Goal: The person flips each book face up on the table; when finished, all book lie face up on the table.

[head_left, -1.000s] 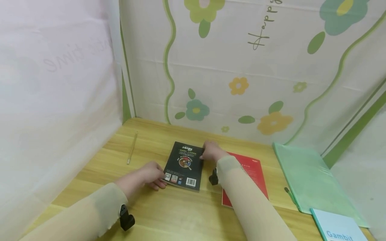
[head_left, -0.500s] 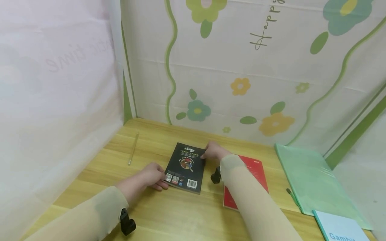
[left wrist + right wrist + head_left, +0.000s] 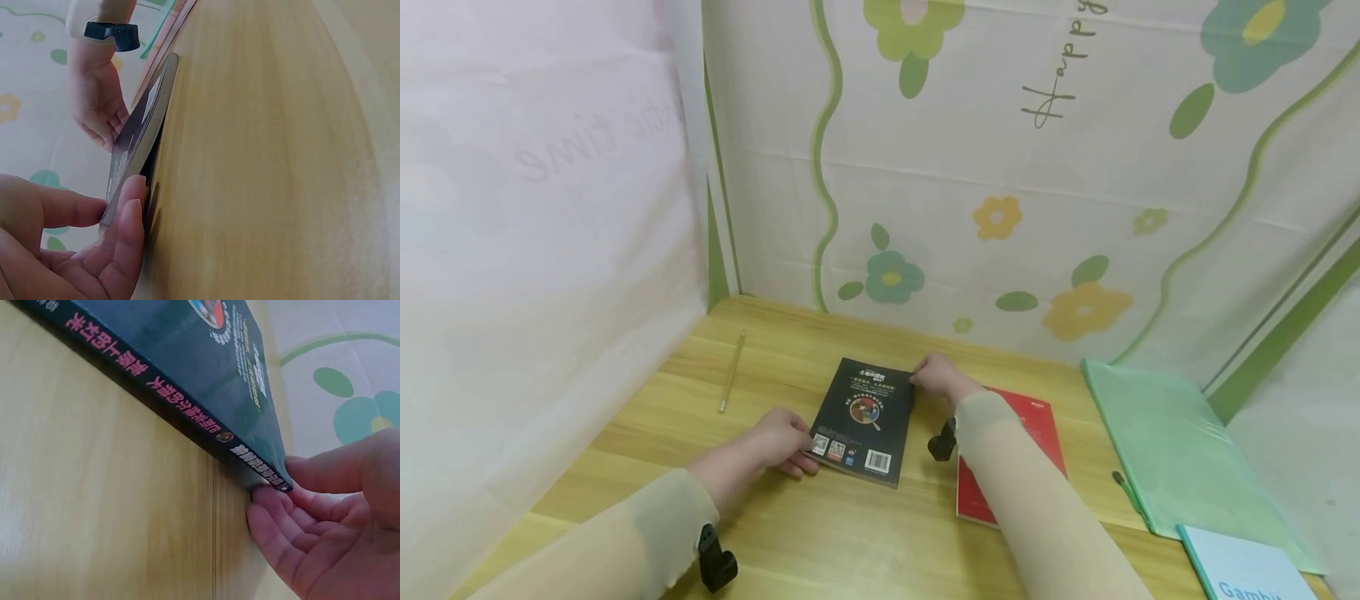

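A black paperback book (image 3: 863, 421) with a round picture and a barcode lies near the middle of the wooden table, back cover up. My left hand (image 3: 781, 442) pinches its near left corner, thumb on the cover and fingers beneath; in the left wrist view that edge of the book (image 3: 150, 125) bends up off the wood. At the far right corner my right hand (image 3: 938, 379) pinches the book, and in the right wrist view the thumb (image 3: 325, 472) lies on top with the other fingers under the spine. Pink lettering runs along the spine.
A red book (image 3: 1030, 425) lies to the right, partly under the right forearm. Further right are a green zip folder (image 3: 1180, 450) and a white-blue "Gambit" booklet (image 3: 1240, 562). A pencil (image 3: 732, 371) lies at the left. Printed cloth walls (image 3: 940, 167) stand behind and beside the table.
The right hand has shifted slightly to the right at the book's far corner, covering less of the cover. The left hand keeps its pinch; the book has hardly moved.
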`<state>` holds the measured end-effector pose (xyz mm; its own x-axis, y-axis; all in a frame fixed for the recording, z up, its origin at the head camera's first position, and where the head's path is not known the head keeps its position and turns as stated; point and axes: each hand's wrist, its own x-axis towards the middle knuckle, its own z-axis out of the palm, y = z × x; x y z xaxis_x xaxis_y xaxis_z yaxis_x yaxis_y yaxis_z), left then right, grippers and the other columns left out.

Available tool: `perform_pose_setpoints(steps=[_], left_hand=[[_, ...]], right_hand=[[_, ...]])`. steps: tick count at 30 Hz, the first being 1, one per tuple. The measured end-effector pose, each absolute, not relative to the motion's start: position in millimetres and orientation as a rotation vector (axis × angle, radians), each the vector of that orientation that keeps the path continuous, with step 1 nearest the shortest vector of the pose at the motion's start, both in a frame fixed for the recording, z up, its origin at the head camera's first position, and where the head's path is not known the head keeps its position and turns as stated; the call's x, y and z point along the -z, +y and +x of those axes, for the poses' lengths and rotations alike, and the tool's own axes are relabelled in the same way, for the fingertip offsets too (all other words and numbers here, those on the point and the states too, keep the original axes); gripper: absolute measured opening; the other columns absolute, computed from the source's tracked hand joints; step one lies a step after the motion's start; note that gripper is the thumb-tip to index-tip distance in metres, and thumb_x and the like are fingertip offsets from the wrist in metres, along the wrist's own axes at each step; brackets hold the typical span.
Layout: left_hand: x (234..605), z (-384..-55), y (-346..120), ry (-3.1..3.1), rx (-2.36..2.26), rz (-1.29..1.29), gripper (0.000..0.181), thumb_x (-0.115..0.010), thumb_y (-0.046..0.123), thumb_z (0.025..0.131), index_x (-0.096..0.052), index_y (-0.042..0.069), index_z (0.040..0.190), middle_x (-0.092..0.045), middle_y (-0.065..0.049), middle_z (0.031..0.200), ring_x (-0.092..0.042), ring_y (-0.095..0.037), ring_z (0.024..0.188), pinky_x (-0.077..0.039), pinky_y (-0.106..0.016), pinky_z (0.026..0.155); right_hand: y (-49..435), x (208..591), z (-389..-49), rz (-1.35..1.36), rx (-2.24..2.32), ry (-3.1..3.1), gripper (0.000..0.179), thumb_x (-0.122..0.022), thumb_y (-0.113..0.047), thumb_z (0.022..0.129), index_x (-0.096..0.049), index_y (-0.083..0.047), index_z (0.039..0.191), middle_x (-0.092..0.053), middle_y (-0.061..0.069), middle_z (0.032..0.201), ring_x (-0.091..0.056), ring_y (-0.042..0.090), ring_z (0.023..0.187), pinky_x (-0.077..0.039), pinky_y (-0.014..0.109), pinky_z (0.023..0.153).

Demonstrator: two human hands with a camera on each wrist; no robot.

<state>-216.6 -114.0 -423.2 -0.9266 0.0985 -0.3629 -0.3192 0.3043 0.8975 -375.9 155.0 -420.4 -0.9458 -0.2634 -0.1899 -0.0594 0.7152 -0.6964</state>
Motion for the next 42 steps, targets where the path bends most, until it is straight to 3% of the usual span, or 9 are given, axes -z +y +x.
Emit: perform_pose_setpoints(steps=[3,6,11,15,19,25,34,42], left_hand=[[423,-216,-114,2.235,-1.654,-0.204,0.016,-0.053,-0.002,0.094,-0.056,-0.013,0.106,-0.069,-0.018,0.079,-0.070,-0.026,0.065,-0.059,-0.033,0.054],[422,-216,-113,2.234,-1.663,-0.216,0.016,-0.053,-0.003,0.093,-0.055,-0.013,0.106,-0.069,-0.018,0.079,-0.069,-0.025,0.063,-0.058,-0.032,0.053],[420,-215,-112,2.221,-1.686,-0.233,0.015,-0.053,-0.004,0.092,-0.053,-0.012,0.105,-0.069,-0.018,0.077,-0.069,-0.023,0.060,-0.058,-0.031,0.052],[417,-213,-112,2.227,-1.686,-0.241,0.019,-0.053,-0.004,0.092,-0.053,-0.012,0.109,-0.069,-0.017,0.079,-0.068,-0.022,0.060,-0.058,-0.031,0.052],[414,-210,-112,2.225,-1.704,-0.236,0.020,-0.053,-0.004,0.092,-0.053,-0.013,0.110,-0.069,-0.018,0.080,-0.067,-0.022,0.060,-0.057,-0.031,0.052],[413,-208,-111,2.233,-1.726,-0.229,0.019,-0.054,-0.003,0.092,-0.054,-0.011,0.110,-0.069,-0.016,0.080,-0.066,-0.020,0.060,-0.056,-0.029,0.052],[417,-207,-112,2.258,-1.733,-0.192,0.015,-0.054,-0.003,0.092,-0.058,-0.008,0.105,-0.068,-0.015,0.080,-0.055,-0.014,0.055,-0.046,-0.021,0.046],[417,-205,-114,2.250,-1.757,-0.131,0.017,-0.054,-0.005,0.090,-0.057,-0.007,0.107,-0.069,-0.013,0.077,-0.048,-0.010,0.052,-0.042,-0.018,0.045]], right_hand=[[156,419,-373,-0.197,1.192,2.599,0.008,-0.053,0.006,0.094,-0.060,0.010,0.096,-0.060,0.012,0.084,-0.059,0.021,0.071,-0.058,0.033,0.066],[157,418,-372,-0.166,1.321,2.549,0.024,-0.046,0.011,0.092,-0.057,0.012,0.113,-0.062,0.020,0.097,-0.063,0.027,0.079,-0.059,0.039,0.074],[160,415,-372,-0.162,1.495,2.482,0.034,-0.046,0.018,0.083,-0.060,0.007,0.112,-0.061,0.014,0.085,-0.060,0.021,0.071,-0.057,0.034,0.068],[163,412,-371,-0.179,1.585,2.444,0.038,-0.047,0.018,0.083,-0.063,0.004,0.113,-0.059,0.009,0.080,-0.059,0.021,0.075,-0.056,0.037,0.077],[165,410,-370,-0.216,1.642,2.400,0.037,-0.047,0.015,0.087,-0.064,0.003,0.118,-0.061,0.009,0.086,-0.060,0.023,0.081,-0.054,0.045,0.088],[169,408,-370,-0.320,1.737,2.307,0.033,-0.043,0.013,0.092,-0.061,0.008,0.119,-0.064,0.009,0.095,-0.059,0.022,0.081,-0.049,0.052,0.095],[177,406,-367,-0.492,1.822,2.137,0.032,-0.043,0.014,0.092,-0.052,0.013,0.123,-0.065,0.009,0.104,-0.064,0.020,0.091,-0.052,0.041,0.093],[180,401,-360,-0.547,1.909,1.994,0.030,-0.045,0.010,0.097,-0.049,0.007,0.126,-0.059,0.009,0.111,-0.059,0.022,0.101,-0.048,0.046,0.096]])
